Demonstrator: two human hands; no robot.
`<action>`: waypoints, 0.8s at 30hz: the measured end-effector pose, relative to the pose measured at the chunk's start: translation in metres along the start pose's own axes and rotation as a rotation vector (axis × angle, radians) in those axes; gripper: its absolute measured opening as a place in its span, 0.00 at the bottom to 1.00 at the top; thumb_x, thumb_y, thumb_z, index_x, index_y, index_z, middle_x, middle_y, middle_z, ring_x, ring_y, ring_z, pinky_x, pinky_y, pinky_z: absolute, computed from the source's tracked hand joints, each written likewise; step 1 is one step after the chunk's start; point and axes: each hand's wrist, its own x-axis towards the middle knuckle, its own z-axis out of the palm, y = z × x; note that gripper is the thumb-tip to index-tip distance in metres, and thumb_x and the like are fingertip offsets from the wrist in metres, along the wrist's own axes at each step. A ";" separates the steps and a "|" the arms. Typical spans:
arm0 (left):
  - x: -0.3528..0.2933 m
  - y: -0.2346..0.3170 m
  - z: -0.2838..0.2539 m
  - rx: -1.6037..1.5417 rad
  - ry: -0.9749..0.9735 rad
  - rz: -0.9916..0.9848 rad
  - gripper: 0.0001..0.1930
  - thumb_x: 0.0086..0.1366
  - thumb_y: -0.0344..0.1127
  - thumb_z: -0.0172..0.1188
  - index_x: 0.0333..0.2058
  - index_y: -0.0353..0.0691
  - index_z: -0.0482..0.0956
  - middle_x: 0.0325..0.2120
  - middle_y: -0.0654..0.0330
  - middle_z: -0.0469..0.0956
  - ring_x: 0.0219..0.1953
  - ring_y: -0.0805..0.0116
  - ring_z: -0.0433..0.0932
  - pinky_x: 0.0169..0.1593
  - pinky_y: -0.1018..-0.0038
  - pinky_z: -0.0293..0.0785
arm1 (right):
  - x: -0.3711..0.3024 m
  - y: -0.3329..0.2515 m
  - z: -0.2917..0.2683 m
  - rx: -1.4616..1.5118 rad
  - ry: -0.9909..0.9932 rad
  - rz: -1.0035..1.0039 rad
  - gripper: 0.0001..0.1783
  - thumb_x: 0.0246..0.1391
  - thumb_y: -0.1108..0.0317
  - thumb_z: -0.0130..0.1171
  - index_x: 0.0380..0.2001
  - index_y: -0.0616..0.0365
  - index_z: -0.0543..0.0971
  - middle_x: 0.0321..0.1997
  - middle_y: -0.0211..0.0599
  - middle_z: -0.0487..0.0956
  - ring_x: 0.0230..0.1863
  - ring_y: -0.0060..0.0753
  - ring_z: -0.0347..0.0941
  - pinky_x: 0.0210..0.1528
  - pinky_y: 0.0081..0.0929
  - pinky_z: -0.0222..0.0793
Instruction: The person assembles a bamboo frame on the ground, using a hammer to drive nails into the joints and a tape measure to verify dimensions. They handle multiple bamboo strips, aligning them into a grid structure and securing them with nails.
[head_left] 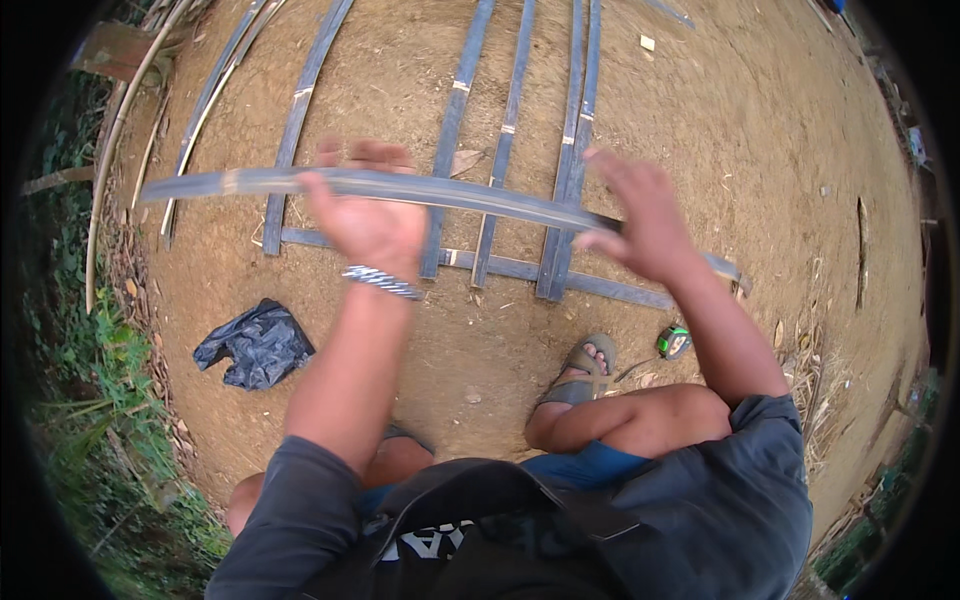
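A long blue-grey bamboo strip (470, 192) runs crosswise in front of me, raised over other strips on the ground. My left hand (370, 215), palm up and a little blurred, holds it left of the middle, thumb over its near side. Toward its right part is my right hand (645, 215), blurred, thumb and fingers spread apart on either side of the strip. That hand hides a stretch of it, and whether it touches the strip is unclear. Beneath lie several lengthwise bamboo strips (450, 150), their near ends on or by a crosswise strip (615, 289).
A crumpled black plastic bag (258, 345) lies on the dirt at the left. Near my sandalled foot (580, 375) is a green and black tape measure (674, 342). Green plants (90, 420) and long thin poles (108, 180) border the left side. A small yellowish block (647, 43) lies far off.
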 end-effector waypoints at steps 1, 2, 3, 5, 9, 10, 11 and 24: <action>-0.011 -0.025 -0.003 -0.043 0.038 -0.110 0.25 0.78 0.61 0.38 0.53 0.48 0.72 0.37 0.55 0.76 0.42 0.62 0.76 0.56 0.56 0.71 | -0.001 -0.018 -0.001 0.047 -0.155 -0.007 0.35 0.58 0.59 0.66 0.68 0.50 0.69 0.66 0.46 0.73 0.63 0.50 0.71 0.66 0.43 0.64; -0.019 -0.043 -0.007 -0.081 0.068 -0.208 0.26 0.78 0.60 0.38 0.54 0.46 0.72 0.40 0.54 0.76 0.43 0.62 0.76 0.57 0.54 0.70 | -0.004 -0.029 0.002 0.097 -0.306 0.076 0.34 0.58 0.59 0.67 0.67 0.50 0.70 0.64 0.47 0.75 0.60 0.51 0.73 0.63 0.42 0.67; -0.023 -0.058 -0.019 -0.039 -0.027 -0.313 0.25 0.78 0.59 0.39 0.56 0.47 0.71 0.42 0.55 0.77 0.46 0.62 0.76 0.58 0.54 0.70 | -0.005 -0.038 0.008 0.149 -0.448 0.150 0.34 0.57 0.60 0.67 0.66 0.50 0.71 0.61 0.47 0.77 0.57 0.51 0.76 0.60 0.41 0.71; -0.033 -0.071 -0.033 0.120 -0.114 -0.496 0.25 0.78 0.57 0.40 0.61 0.47 0.68 0.48 0.56 0.76 0.52 0.62 0.75 0.61 0.55 0.69 | -0.040 -0.002 0.042 0.211 -0.155 0.066 0.30 0.56 0.63 0.68 0.62 0.49 0.73 0.51 0.45 0.80 0.48 0.54 0.78 0.49 0.42 0.75; -0.030 -0.071 -0.067 0.389 -0.226 -0.716 0.28 0.79 0.55 0.40 0.68 0.44 0.63 0.55 0.56 0.75 0.59 0.61 0.72 0.63 0.55 0.68 | -0.091 0.036 0.070 0.271 -0.124 0.220 0.26 0.53 0.72 0.69 0.55 0.53 0.75 0.46 0.47 0.80 0.47 0.56 0.77 0.47 0.45 0.74; -0.030 -0.072 -0.073 0.411 -0.226 -0.729 0.29 0.79 0.54 0.40 0.69 0.43 0.62 0.56 0.55 0.75 0.60 0.60 0.72 0.63 0.55 0.68 | -0.098 0.040 0.072 0.268 -0.126 0.227 0.25 0.53 0.72 0.69 0.55 0.54 0.75 0.45 0.47 0.80 0.46 0.56 0.77 0.47 0.45 0.74; -0.030 -0.072 -0.078 0.434 -0.226 -0.744 0.29 0.80 0.54 0.40 0.69 0.42 0.62 0.57 0.55 0.75 0.60 0.59 0.72 0.63 0.55 0.68 | -0.104 0.043 0.074 0.265 -0.126 0.235 0.25 0.53 0.72 0.68 0.55 0.54 0.75 0.45 0.48 0.80 0.46 0.56 0.77 0.47 0.45 0.73; -0.034 -0.080 -0.086 0.521 -0.204 -0.767 0.28 0.81 0.52 0.38 0.69 0.40 0.61 0.54 0.54 0.77 0.59 0.58 0.73 0.60 0.56 0.71 | -0.110 0.043 0.074 0.308 -0.158 0.296 0.23 0.55 0.71 0.68 0.54 0.54 0.75 0.42 0.48 0.79 0.45 0.55 0.77 0.47 0.45 0.73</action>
